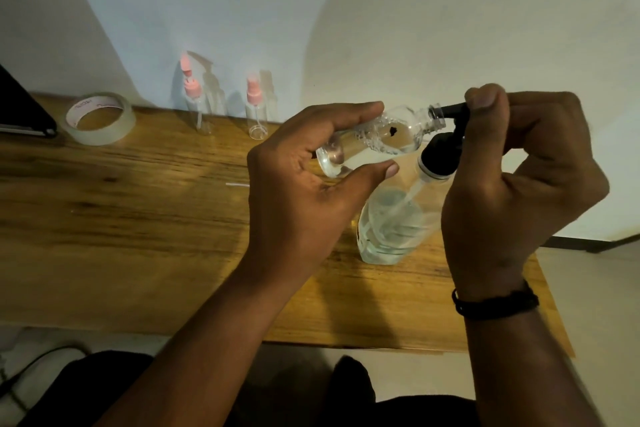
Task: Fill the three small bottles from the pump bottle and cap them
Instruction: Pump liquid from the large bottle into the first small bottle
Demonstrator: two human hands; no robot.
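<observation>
Pump bottle (pixel 391 225): nearest of the task's things, standing on the table (pixel 138 236) below and between the two hands, tilted a little, part full of clear liquid.
Right hand (pixel 519 191): fingers curled over the black pump head (pixel 446 135), thumb on top of the spout; it grips and presses.
Spout: its tip sits at the mouth of the small bottle (pixel 381 135), just left of the right thumb.
Left hand (pixel 304 191): thumb and fingers grasp the small bottle near its base, holding it almost on its side, mouth toward the spout; bubbly liquid shows inside.
Step in hand: pumping liquid into this first bottle, by my reading.
Doing it well: keep the mouth snug round the spout, raise the neck end slightly so nothing runs back out, press in short strokes, steady the pump bottle against tipping.
Far bottles (pixel 258 111): two more with pink spray caps, well beyond the left fingers by the wall, seemingly empty.
Tape roll (pixel 100 118): far left.
</observation>
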